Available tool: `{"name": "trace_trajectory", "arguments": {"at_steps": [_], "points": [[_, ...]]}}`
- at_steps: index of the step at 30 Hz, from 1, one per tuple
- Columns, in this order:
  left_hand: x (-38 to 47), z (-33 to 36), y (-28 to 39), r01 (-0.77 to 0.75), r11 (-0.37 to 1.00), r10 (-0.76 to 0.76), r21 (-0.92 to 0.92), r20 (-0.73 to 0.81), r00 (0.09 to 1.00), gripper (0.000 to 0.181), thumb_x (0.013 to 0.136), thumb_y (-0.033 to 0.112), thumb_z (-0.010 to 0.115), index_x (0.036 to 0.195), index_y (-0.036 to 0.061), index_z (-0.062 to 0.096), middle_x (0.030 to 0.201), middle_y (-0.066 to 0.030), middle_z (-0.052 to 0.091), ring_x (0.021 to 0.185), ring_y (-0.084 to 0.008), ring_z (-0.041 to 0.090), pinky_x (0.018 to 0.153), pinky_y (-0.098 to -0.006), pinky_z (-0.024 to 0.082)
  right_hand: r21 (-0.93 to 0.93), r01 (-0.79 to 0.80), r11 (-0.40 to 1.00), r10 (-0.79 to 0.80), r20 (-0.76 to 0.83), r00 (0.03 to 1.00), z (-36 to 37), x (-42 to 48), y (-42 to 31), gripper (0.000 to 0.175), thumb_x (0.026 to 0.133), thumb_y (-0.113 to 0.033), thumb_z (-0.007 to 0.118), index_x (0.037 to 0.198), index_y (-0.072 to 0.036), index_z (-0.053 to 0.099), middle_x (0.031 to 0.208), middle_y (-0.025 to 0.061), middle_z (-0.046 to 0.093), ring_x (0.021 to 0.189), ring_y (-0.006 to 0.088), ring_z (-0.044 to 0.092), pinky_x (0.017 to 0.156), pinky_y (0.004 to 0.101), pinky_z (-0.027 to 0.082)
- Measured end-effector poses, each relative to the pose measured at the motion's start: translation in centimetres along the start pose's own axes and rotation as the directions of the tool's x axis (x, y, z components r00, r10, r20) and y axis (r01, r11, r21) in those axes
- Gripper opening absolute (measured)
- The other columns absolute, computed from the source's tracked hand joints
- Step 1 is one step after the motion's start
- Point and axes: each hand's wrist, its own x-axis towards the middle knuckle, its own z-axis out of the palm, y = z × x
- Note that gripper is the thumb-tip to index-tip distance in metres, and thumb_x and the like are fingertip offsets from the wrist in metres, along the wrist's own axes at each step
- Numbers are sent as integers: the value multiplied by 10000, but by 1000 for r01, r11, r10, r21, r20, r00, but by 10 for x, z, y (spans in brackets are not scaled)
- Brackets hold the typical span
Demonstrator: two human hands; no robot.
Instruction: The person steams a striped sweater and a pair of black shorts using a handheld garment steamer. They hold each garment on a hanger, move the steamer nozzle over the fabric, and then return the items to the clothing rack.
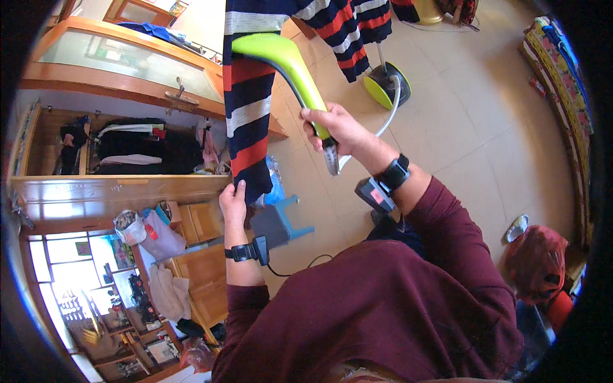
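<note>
A lime-green garment steamer head (292, 57) is gripped by its handle in my right hand (335, 127). Its nozzle end meets the sleeve of a hanging knit garment (249, 115) striped in navy, red and pale grey; the exact contact is hidden. My left hand (233, 203) pinches the lower end of that sleeve, thumb on top, and holds it straight. From the handle a pale hose (390, 117) runs back to the black and green steamer base (390, 86) on the floor. The garment's upper part leaves the top of the view.
A grey-blue plastic stool (275, 222) stands below my left hand, beside a blue plastic bag (274, 184). Left of the garment is an open wardrobe (119, 179) with clothes. A folded mattress (558, 95) and a red bag (536, 263) lie at right. A dark cable (321, 257) crosses the floor.
</note>
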Motion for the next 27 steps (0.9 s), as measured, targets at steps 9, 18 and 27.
{"name": "trace_trajectory", "arguments": {"at_steps": [9, 18, 27], "points": [[-14, -4, 1, 333, 490, -222, -806, 254, 942, 198, 882, 139, 495, 1055, 54, 451, 989, -109, 563, 887, -272, 604, 734, -362, 503, -191, -432, 881, 462, 153, 874, 19, -49, 103, 193, 800, -171, 601, 817, -16, 487, 608, 49, 525, 411, 128, 499, 366, 245, 392], [-16, -8, -23, 159, 604, -133, -781, 98, 986, 177, 870, 79, 494, 1020, -14, 484, 944, -109, 577, 878, -261, 609, 797, -352, 484, 55, 0, 999, -4, 71, 997, 3, -9, 36, 251, 824, -254, 567, 718, -38, 494, 536, 39, 498, 400, 128, 482, 393, 252, 387], [-15, -14, -25, 142, 489, -202, -861, 46, 978, 216, 861, 124, 535, 991, 0, 415, 836, -106, 544, 785, -282, 626, 666, -316, 522, -43, -216, 976, 220, 192, 957, 10, -20, 53, 208, 806, -226, 601, 810, -38, 513, 588, 28, 518, 409, 109, 496, 374, 234, 401]]}}
